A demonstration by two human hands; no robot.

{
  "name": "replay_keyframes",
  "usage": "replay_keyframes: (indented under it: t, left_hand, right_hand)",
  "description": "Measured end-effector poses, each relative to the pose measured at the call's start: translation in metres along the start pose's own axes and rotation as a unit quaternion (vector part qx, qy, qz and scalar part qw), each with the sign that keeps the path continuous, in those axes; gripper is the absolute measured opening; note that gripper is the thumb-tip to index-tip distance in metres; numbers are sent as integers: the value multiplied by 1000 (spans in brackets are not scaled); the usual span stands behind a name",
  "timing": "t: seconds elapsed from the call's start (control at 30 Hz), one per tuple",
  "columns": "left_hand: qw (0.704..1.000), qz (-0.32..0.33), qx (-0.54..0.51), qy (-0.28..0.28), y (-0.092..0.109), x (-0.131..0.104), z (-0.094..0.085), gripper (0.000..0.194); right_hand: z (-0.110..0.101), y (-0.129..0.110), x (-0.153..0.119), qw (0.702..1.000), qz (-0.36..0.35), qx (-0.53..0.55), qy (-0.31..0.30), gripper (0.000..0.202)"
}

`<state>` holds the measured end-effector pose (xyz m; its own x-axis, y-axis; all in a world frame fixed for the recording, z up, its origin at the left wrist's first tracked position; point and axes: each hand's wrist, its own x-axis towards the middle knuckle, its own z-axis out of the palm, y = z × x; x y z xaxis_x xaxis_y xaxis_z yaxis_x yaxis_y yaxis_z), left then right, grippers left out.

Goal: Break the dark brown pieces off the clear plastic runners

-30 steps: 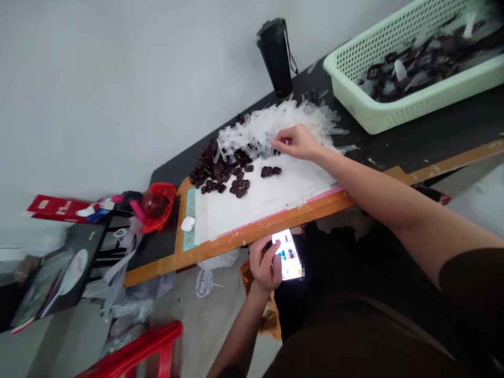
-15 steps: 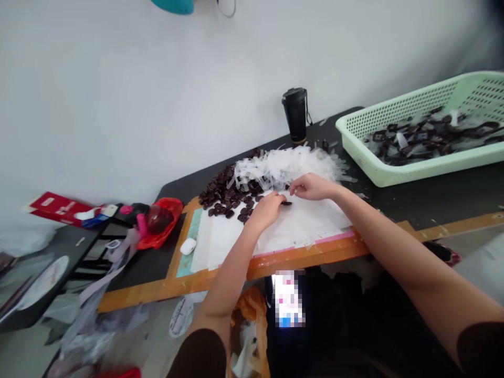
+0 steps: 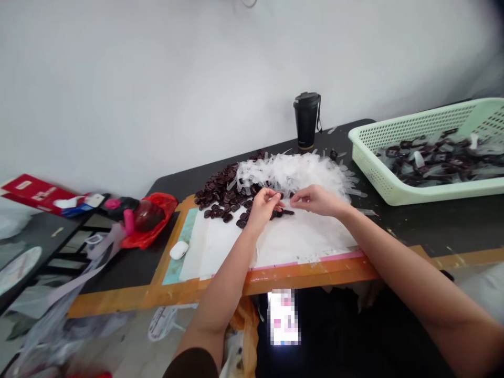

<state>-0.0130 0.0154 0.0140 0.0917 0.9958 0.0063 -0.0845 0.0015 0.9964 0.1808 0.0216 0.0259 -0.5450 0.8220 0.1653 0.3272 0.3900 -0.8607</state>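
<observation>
My left hand [image 3: 261, 209] is closed in a pinch above the white sheet [image 3: 311, 233], with a small dark brown piece at its fingertips. Just across from it, my right hand [image 3: 319, 200] has thumb and fingers pressed together; what they hold is too small to make out. A pile of flat dark brown pieces [image 3: 220, 185] lies beyond my left hand. Behind both hands spreads a heap of translucent white strips [image 3: 293, 168]. A few dark pieces lie on the sheet below my fingers.
At the right stands a pale green basket [image 3: 437, 193] holding dark pieces with strips. A black lidded cup [image 3: 306, 121] is by the wall. A white rounded case [image 3: 179, 250] lies left of the sheet, near a red bag [image 3: 170, 210]. A lit phone [image 3: 283, 317] is below the table edge.
My left hand has lifted off the sheet, and its fingertips now face those of my right hand. A dark piece under it stays on the sheet. The view has shifted slightly.
</observation>
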Motion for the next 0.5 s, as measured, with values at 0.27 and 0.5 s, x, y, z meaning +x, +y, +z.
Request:
replay_keyframes:
  t: [0.27, 0.5]
  left_hand:
    - [986, -69, -141, -49, 4, -5, 5, 35]
    - [988, -27, -149, -27, 1, -2, 2, 33]
  right_hand:
    - [1, -2, 3, 945, 105, 285, 123, 43]
    - [-2, -1, 2, 928, 123, 329, 127, 38]
